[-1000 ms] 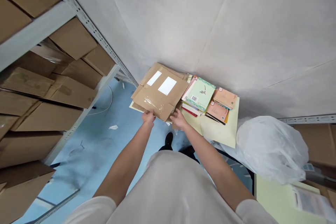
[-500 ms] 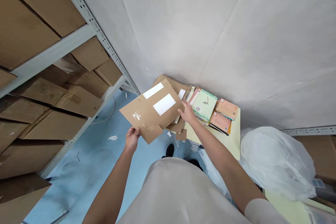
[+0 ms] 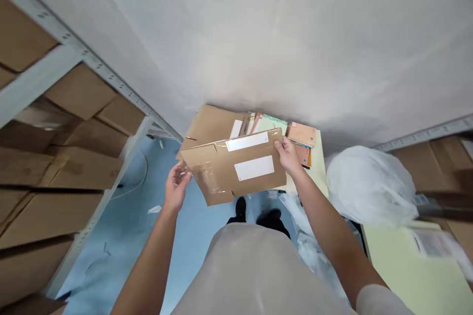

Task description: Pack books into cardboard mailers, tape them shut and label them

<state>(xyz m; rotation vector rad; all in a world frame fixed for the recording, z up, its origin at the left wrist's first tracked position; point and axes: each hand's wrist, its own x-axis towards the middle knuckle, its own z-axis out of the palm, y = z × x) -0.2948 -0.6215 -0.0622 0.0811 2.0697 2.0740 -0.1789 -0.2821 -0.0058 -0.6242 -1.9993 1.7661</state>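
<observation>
A flattened cardboard box (image 3: 221, 172) with two white labels and shiny clear tape is held up in front of me. My right hand (image 3: 290, 155) grips its right edge, thumb on the near face and fingers behind. My left hand (image 3: 177, 186) is at the left edge, loosely curled with thumb and fingers apart; whether its fingertips touch the cardboard is hard to see. Behind the held piece lies more brown cardboard (image 3: 216, 120), along with a green-edged booklet (image 3: 271, 120) and orange booklets (image 3: 301, 134), partly covered by the box and my right hand.
The booklets lie on a pale yellow table (image 3: 320, 170) against a grey wall (image 3: 236, 49). Shelving with cardboard boxes (image 3: 81, 167) stands at left. A bulging translucent plastic bag (image 3: 371, 184) sits at right. Paper scraps (image 3: 154, 209) lie on the blue floor (image 3: 129, 236).
The flattened box has moved right and turned more level. My right hand now grips its right edge; my left hand has loosened from its lower left corner. The view has shifted.
</observation>
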